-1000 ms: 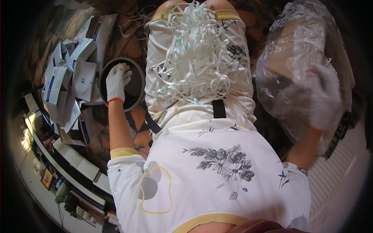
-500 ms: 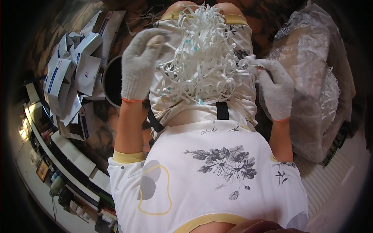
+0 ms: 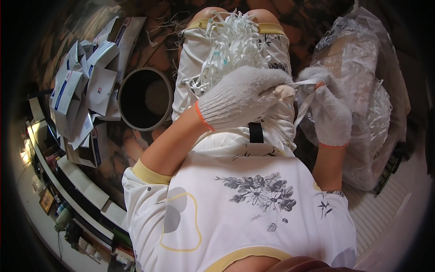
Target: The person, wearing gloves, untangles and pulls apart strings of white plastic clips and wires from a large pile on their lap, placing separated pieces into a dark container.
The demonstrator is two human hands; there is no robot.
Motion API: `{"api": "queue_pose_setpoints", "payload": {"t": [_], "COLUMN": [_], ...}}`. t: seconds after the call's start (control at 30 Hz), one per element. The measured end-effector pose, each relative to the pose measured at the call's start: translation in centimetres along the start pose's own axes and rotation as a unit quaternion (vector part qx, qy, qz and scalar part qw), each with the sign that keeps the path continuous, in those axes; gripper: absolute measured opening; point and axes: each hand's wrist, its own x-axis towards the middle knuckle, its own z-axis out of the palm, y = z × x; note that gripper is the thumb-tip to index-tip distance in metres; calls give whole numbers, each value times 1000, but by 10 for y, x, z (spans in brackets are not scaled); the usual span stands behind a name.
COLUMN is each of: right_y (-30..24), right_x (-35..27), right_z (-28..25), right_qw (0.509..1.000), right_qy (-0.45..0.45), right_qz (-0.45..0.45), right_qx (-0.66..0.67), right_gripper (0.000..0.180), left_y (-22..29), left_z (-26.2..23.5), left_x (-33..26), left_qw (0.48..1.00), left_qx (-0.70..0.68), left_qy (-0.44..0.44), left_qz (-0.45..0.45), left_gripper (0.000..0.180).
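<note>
A heap of thin white strips (image 3: 233, 47) lies across my lap. Both hands wear white knit gloves. My left hand (image 3: 242, 95) is raised over the lap, its fingertips pinched on one end of a white strip (image 3: 304, 97). My right hand (image 3: 326, 106) grips the same strip's other end just to the right, so the strip stretches between the two hands and hangs down below them.
A round dark pot (image 3: 145, 99) stands on the floor left of my knees. Several white and blue cardboard boxes (image 3: 84, 86) lie heaped further left. A big clear plastic bag (image 3: 362, 95) full of white strips sits at my right. A low shelf (image 3: 68, 181) runs along the lower left.
My left hand came off the pot and over to the lap. My right hand left the plastic bag. Both now hold one strip lifted off the heap between them.
</note>
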Motion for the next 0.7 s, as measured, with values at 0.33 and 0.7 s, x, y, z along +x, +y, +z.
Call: {"api": "queue_pose_setpoints", "payload": {"t": [0.33, 0.7], "right_y": [-2, -38], "right_x": [24, 9], "right_z": [-16, -118], "right_qw": [885, 977], "right_qy": [-157, -16], "right_qz": [24, -214], "right_qx": [438, -2], "right_gripper": [26, 13], "left_y": [-1, -20], "left_z": [11, -4], "left_x": [-34, -95], "left_qw": [984, 887], "left_qx": [-141, -350], "left_qy": [-64, -38], "left_qz": [-89, -300], "left_gripper": [27, 27]}}
